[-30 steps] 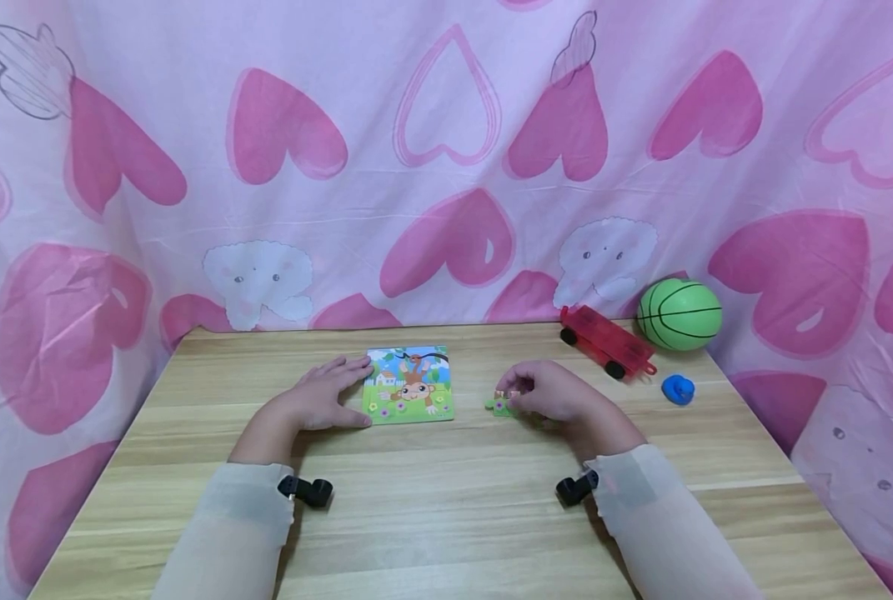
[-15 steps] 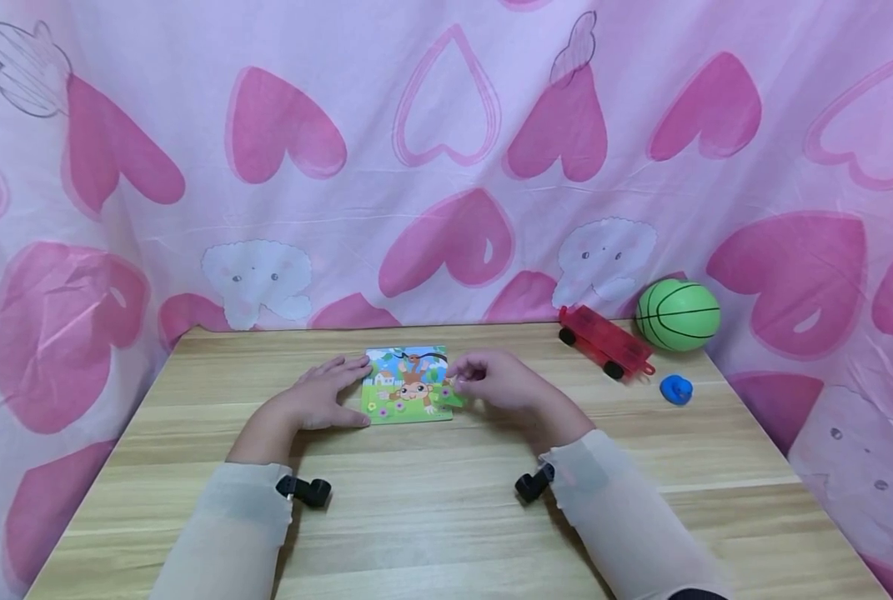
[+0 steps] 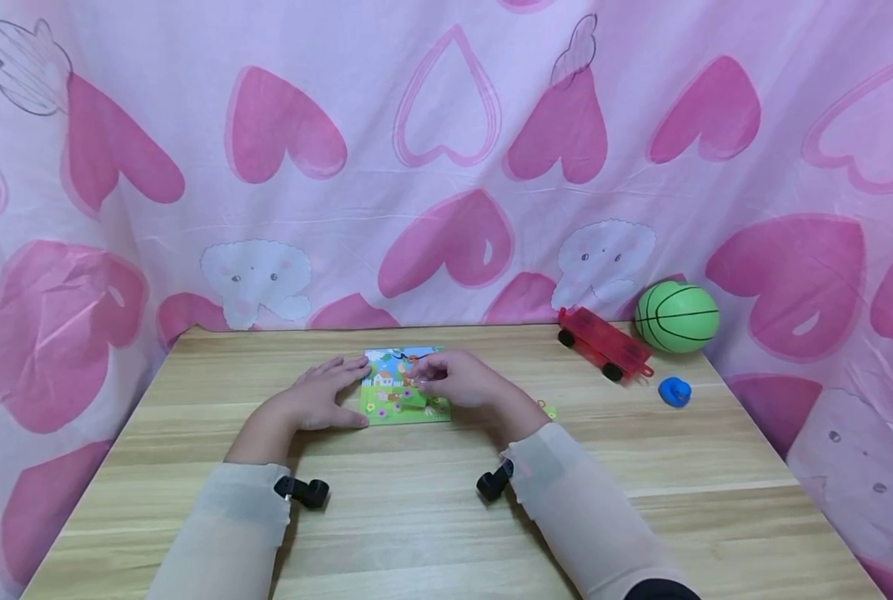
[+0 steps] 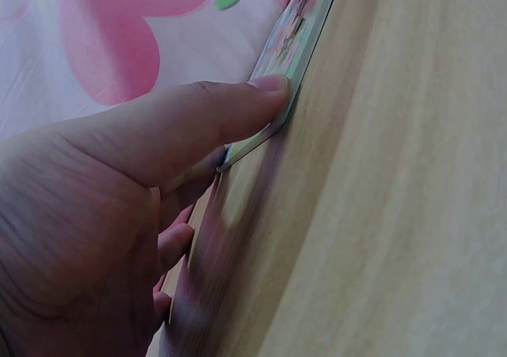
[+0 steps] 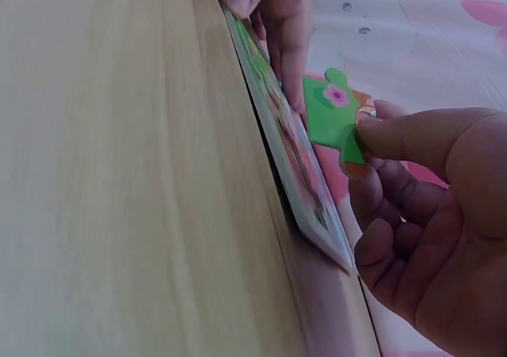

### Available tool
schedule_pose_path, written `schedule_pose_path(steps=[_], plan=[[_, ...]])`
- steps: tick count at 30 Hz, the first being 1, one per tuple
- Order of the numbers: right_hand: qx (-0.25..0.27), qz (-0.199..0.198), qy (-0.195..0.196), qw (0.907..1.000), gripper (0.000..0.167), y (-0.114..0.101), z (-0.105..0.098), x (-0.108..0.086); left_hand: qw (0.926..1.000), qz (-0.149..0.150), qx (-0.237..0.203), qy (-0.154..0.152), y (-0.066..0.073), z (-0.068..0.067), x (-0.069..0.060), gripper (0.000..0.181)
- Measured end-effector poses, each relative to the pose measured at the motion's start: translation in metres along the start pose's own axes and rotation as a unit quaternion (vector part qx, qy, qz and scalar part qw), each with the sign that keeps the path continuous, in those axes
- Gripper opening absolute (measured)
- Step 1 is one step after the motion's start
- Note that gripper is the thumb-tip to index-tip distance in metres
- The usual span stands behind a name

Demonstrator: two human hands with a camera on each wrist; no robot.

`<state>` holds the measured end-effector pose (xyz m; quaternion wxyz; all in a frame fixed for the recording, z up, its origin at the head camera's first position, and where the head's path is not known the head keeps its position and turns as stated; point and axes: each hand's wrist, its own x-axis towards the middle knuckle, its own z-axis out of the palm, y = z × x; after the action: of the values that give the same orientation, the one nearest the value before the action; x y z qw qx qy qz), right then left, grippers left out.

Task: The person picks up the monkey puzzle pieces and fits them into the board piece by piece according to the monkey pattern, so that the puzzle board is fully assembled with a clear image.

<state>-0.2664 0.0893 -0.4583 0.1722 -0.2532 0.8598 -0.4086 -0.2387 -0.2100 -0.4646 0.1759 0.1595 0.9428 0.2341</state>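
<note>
A flat puzzle board (image 3: 378,408) with a cartoon scene lies on the table. My left hand (image 3: 314,398) rests at its left side, fingers spread, the thumb touching the near left corner and a fingertip at the far left corner. In the left wrist view the thumb (image 4: 238,110) lies on the board's edge. My right hand (image 3: 464,387) is over the board's right half and hides part of the picture. Between thumb and fingertips it pinches a green puzzle piece (image 5: 329,115) with a pink flower, which the right wrist view shows raised above the board, tilted.
Another small green-yellow piece (image 3: 549,410) lies on the table (image 3: 401,525), partly hidden behind my right forearm. Toward the back right stand a red toy cart (image 3: 604,343) and a green ball (image 3: 676,317), with a small blue toy (image 3: 674,392) nearer. A pink heart-patterned curtain (image 3: 446,250) hangs behind.
My right hand has lifted the puzzle piece from the table right of the board and carried it left over the board. The left hand has stayed in place.
</note>
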Motion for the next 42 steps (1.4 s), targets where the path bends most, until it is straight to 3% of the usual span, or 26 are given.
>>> schedule_pose_path(steps=[7, 15, 25, 35, 42], plan=[[-0.038, -0.004, 0.003, 0.9993, 0.021, -0.01, 0.011, 0.009, 1.0, 0.006, 0.003, -0.004, 0.0, 0.0, 0.0, 0.101], [-0.028, 0.029, -0.006, 0.9992, 0.019, -0.007, 0.02, 0.011, 0.9999, 0.008, 0.006, -0.002, -0.002, 0.0, 0.001, 0.1], [-0.051, 0.028, -0.016, 0.9982, 0.031, -0.008, 0.023, 0.012, 1.0, 0.001, 0.006, -0.006, -0.001, 0.0, 0.001, 0.1], [-0.053, -0.012, -0.034, 0.9979, 0.028, -0.006, 0.023, 0.014, 1.0, -0.001, 0.001, -0.006, 0.0, 0.0, 0.001, 0.1], [-0.081, -0.001, -0.043, 0.9958, 0.028, -0.005, 0.025, 0.013, 1.0, -0.002, -0.002, -0.006, -0.001, 0.0, 0.001, 0.1]])
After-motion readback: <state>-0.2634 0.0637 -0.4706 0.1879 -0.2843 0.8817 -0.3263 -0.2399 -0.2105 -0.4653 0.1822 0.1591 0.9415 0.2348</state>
